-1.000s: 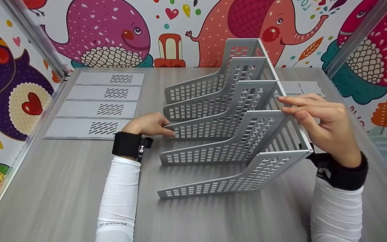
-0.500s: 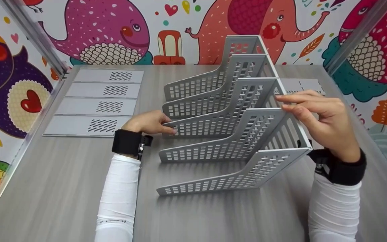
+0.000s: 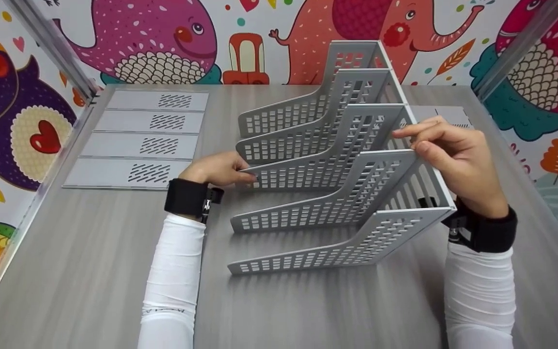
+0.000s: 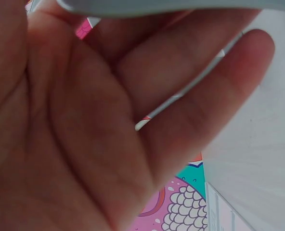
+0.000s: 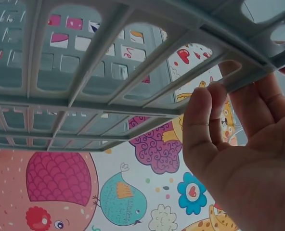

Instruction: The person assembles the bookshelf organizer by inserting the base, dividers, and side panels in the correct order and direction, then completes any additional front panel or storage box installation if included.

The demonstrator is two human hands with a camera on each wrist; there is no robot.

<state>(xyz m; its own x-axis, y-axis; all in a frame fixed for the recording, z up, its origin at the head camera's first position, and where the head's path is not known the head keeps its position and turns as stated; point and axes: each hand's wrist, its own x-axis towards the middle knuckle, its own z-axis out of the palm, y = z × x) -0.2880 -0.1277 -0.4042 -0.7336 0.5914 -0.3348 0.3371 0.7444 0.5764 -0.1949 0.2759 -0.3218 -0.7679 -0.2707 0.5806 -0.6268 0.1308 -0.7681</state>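
Observation:
A grey plastic file rack (image 3: 303, 211) stands on the table, with several perforated upright dividers joined by a slotted back. My left hand (image 3: 218, 168) pinches the low front end of the middle divider (image 3: 298, 169), thumb on the near side and fingers behind it. In the left wrist view, the left palm (image 4: 80, 120) lies under the divider's blurred edge. My right hand (image 3: 458, 155) holds the top edge of the slotted back, beside the top corner of the divider second from the front. The right wrist view shows bent fingers (image 5: 198, 115) against the slotted back (image 5: 147, 62).
Several flat grey panels (image 3: 100, 170) with slanted slots lie in a row at the left. Another flat grey panel (image 3: 446, 115) lies behind the rack at the right. A patterned wall (image 3: 269, 19) and metal posts (image 3: 51, 48) bound the table (image 3: 90, 271).
My right hand's fingers have bent more and shifted along the rack's top edge, the index finger now reaching over it. The left hand keeps its pinch. The head view has tilted slightly downward.

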